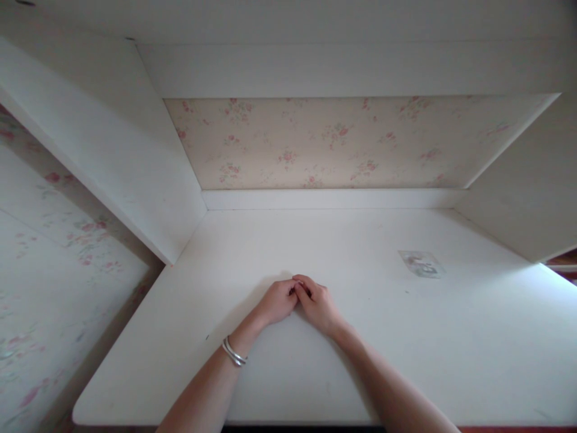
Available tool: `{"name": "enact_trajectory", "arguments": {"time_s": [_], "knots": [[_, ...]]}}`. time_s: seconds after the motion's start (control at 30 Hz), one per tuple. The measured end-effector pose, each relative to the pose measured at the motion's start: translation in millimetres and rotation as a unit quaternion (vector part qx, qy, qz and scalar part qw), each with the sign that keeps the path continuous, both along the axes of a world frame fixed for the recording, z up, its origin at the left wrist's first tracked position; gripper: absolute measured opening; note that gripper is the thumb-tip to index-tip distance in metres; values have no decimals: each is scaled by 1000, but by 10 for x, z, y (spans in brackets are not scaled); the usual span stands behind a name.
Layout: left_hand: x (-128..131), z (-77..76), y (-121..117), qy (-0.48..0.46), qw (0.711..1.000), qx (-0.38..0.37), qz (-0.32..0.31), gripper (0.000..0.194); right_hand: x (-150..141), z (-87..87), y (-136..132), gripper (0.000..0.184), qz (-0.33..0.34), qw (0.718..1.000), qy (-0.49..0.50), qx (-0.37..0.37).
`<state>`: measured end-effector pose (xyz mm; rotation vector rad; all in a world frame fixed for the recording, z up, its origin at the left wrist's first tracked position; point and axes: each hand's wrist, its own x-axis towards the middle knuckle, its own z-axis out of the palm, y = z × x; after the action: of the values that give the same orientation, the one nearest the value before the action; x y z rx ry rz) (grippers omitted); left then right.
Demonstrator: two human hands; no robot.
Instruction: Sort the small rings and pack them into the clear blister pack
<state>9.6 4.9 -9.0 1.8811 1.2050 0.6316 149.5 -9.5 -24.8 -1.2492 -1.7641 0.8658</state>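
My left hand [278, 301] and my right hand [317, 304] rest together on the white desk top [360, 349], near its middle. Their fingers are curled and meet at the tips, touching each other. Whether anything small sits between the fingertips is hidden. Silver bangles [234, 352] circle my left wrist. Both forearms reach in from the bottom edge.
A small clear sticker or plastic piece [422, 264] lies flat on the desk at the right. White side panels [135, 174] wall in the desk on both sides, with a shelf above. Floral wallpaper [324, 144] covers the back wall.
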Motion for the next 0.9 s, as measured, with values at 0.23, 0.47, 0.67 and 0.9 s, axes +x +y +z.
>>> {"name": "enact_trajectory", "arguments": {"time_s": [0.23, 0.47, 0.67, 0.9], "knots": [[1, -13, 4, 8, 1000, -1, 2, 28, -2, -31, 7, 26, 1, 1000, -3, 1], [0, -28, 5, 14, 1000, 11, 3, 28, 4, -6, 4, 26, 3, 1000, -6, -2], [-4, -34, 6, 12, 1000, 15, -1, 29, -4, -10, -5, 25, 2, 1000, -2, -2], [-5, -37, 5, 18, 1000, 21, 1, 29, 0, 5, -2, 25, 1, 1000, -4, -3]]}}
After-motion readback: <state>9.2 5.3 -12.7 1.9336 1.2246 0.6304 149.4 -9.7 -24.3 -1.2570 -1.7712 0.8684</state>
